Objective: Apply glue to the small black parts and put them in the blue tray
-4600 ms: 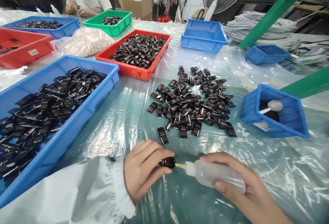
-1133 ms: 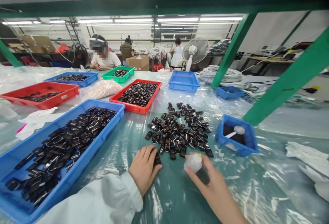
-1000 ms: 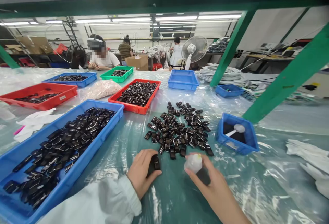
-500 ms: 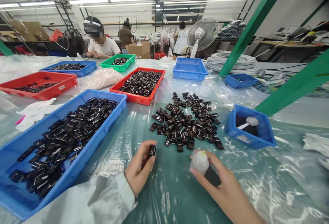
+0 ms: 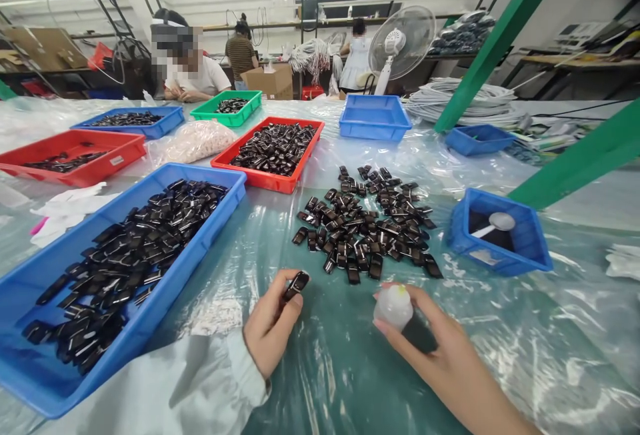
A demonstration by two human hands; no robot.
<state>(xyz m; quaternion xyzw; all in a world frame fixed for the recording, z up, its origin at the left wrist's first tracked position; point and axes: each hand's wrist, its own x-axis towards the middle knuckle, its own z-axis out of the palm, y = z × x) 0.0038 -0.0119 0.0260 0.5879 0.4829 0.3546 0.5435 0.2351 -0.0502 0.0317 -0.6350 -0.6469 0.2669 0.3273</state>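
A glossy black piece (image 5: pixel 297 286) is pinched between the thumb and fingers of my left hand (image 5: pixel 273 328), at the lower middle. To the right, my right hand (image 5: pixel 435 342) grips a small translucent white bottle (image 5: pixel 394 306) with a yellowish tip, between thumb and fingers. Beyond both hands lies a loose pile of similar black pieces (image 5: pixel 367 228) on the green, plastic-covered table (image 5: pixel 320 382). At the left, a long blue tray (image 5: pixel 200 255) holds many more black pieces.
Behind are a red tray (image 5: pixel 285 183) of black pieces, a bag of pinkish pieces (image 5: pixel 195 142) and a blue tray (image 5: pixel 375 130). At right, a blue bin (image 5: pixel 500 258) holds a white scoop (image 5: pixel 501 222) beside a green post (image 5: pixel 575 162). A person (image 5: pixel 195 75) sits across the table.
The black piece in my left hand has turned from upright to slanted. My right hand and the bottle appear slightly further right. The whole view has shifted a little.
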